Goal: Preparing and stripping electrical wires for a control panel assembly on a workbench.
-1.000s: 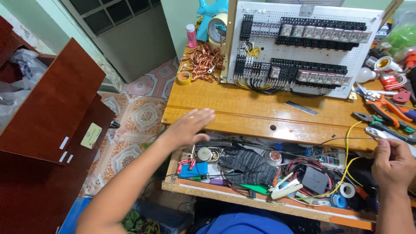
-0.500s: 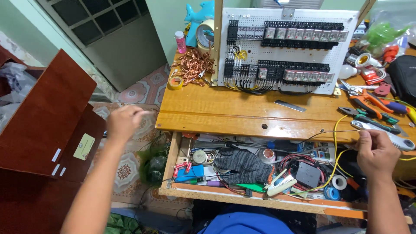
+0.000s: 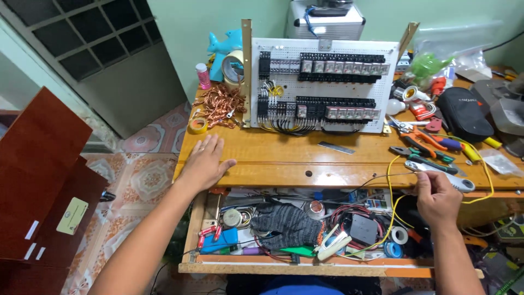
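A thin dark wire [image 3: 382, 178] and a yellow wire [image 3: 391, 180] run across the near right edge of the wooden table [image 3: 284, 158]. The right hand [image 3: 436, 198] is curled nearly shut and pinches the dark wire at its fingertips, likely to keep it tight. The left hand [image 3: 204, 162] lies flat and open on the table's near left edge, holding nothing, maybe to lean on. Just below, the open drawer [image 3: 305, 267] holds a grey glove [image 3: 286, 225]. Far back stands a white board of switches [image 3: 322, 84].
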